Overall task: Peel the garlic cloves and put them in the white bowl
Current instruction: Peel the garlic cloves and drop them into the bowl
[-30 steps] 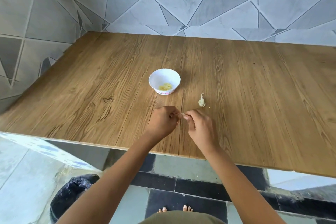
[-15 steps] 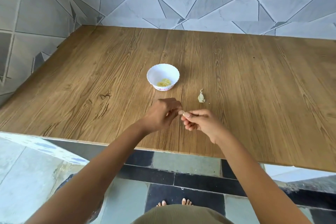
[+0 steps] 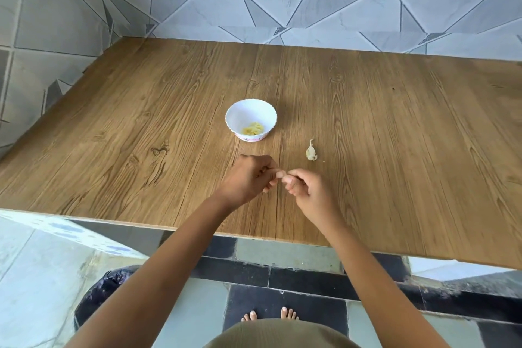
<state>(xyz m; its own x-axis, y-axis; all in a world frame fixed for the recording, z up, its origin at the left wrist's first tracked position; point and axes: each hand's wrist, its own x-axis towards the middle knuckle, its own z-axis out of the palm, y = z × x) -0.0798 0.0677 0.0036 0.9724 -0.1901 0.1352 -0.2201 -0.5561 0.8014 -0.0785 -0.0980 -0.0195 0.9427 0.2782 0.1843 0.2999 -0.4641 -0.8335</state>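
Your left hand [image 3: 248,178] and your right hand [image 3: 308,189] meet just above the table [image 3: 395,121], near the middle of its front edge. Both have the fingers curled, and the fingertips come together on one small pale thing [image 3: 281,174]. It is almost hidden by the fingers, so I judge only from the task that it is a garlic clove being peeled. I cannot tell how much skin is on it. Just behind your right hand, a little toward the right edge, a second piece [image 3: 311,151] lies on the wood with a thin tail pointing away from you. It looks like a clove in its skin, though it may be only an empty skin. Farther back, near the centre of the table and apart from both hands, stands the white bowl [image 3: 251,103]. It holds a small heap of yellowish peeled cloves [image 3: 253,129] on its bottom. So one part of the work is done: several cloves are in the bowl. What is left, as I judge it, is to finish the piece in your fingers, drop it in the bowl, and then deal with the piece on the table.
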